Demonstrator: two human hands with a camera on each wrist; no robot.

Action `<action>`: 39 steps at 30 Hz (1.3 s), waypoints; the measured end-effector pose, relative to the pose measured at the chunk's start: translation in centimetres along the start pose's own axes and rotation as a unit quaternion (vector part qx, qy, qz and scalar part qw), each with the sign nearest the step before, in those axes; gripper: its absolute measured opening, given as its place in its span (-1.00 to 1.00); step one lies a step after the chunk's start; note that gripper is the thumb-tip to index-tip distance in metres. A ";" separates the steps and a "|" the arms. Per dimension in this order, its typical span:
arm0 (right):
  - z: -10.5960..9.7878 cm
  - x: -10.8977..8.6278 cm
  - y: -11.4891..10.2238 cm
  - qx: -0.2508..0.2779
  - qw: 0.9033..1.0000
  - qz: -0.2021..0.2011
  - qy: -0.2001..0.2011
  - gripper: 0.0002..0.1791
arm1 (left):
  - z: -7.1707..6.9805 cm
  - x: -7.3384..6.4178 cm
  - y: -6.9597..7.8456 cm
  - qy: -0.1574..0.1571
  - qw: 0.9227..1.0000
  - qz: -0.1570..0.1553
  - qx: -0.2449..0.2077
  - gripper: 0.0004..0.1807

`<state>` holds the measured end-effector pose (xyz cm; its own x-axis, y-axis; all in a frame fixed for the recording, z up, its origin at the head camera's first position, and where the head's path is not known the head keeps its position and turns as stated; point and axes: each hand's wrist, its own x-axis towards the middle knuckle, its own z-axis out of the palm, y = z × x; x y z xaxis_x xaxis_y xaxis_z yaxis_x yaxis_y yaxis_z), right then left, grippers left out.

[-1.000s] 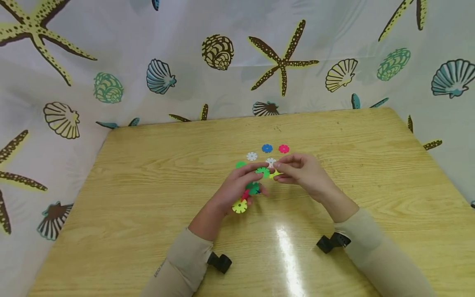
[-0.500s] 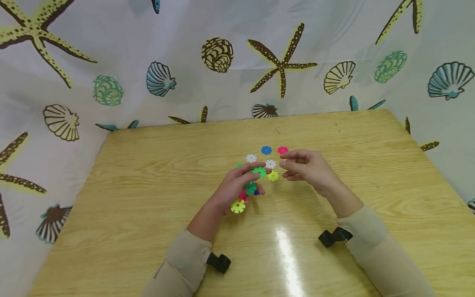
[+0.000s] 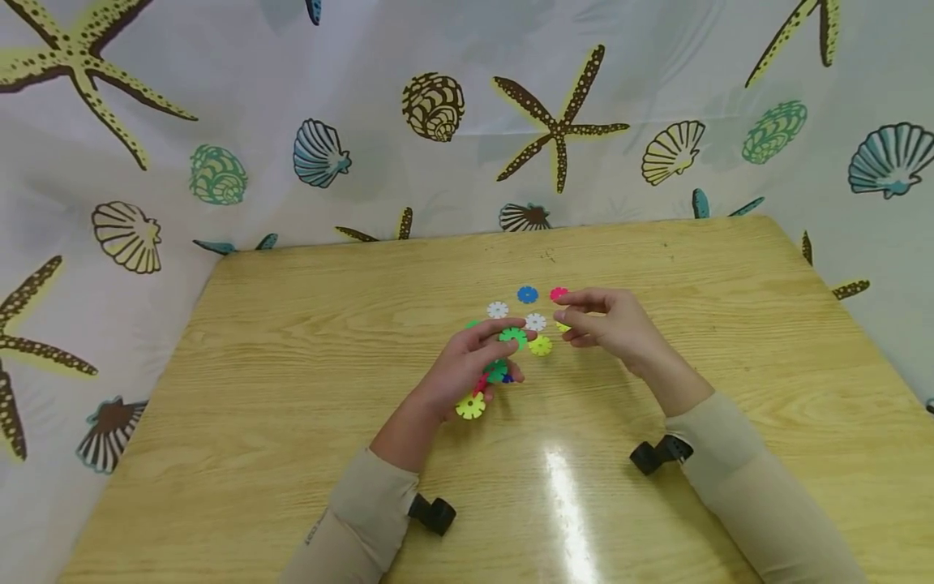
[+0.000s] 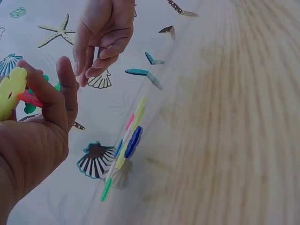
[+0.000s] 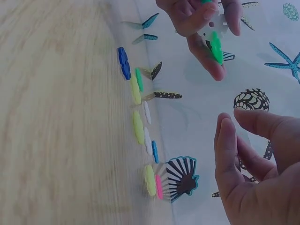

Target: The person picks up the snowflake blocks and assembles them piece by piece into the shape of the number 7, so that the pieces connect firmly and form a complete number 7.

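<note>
My left hand holds a small joined build of notched plastic discs, its thumb and fingers pinching the upper green disc. A darker green disc, a red disc and a yellow disc hang below the fingers. The right wrist view also shows a white disc in that build. My right hand is raised to the right of it, fingers loosely bent. Nothing sits between its thumb and fingertips, as the right wrist view shows. In the head view its fingertips overlap a pink disc and a yellow one.
Loose discs lie flat on the wooden table beyond the hands: a blue disc, a white disc, another white disc, a yellow disc and a dark blue disc. A shell-printed curtain stands behind.
My right hand has drawn away from the discs in my left hand, rightward and slightly farther out, uncovering a yellow disc on the table. My left hand has stayed almost still with its build.
</note>
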<state>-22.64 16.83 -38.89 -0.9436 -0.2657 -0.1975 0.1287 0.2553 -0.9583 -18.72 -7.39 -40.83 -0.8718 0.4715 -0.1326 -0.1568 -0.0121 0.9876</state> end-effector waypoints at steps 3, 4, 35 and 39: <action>-0.1 0.2 0.0 -0.009 1.000 0.006 0.003 -0.56 | 0.0 0.0 0.0 0.001 1.000 -0.003 0.002 -0.60; -0.1 0.2 0.0 -0.011 1.000 0.009 0.003 -0.56 | 0.0 0.0 0.0 0.002 1.000 -0.003 0.005 -0.60; -1.4 3.5 2.0 -0.216 0.975 0.048 0.003 -0.51 | 0.1 0.0 0.0 0.015 1.000 -0.012 -0.009 -0.59; -1.5 3.6 2.2 -0.234 0.971 0.047 0.004 -0.50 | 0.0 0.0 -0.1 0.016 1.000 -0.010 -0.011 -0.59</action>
<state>-26.24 17.79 -41.41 -0.9374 -0.2135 -0.2752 0.0628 0.6736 -0.7364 -18.71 -7.40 -40.94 -0.8823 0.4442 -0.1557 -0.1847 -0.0224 0.9825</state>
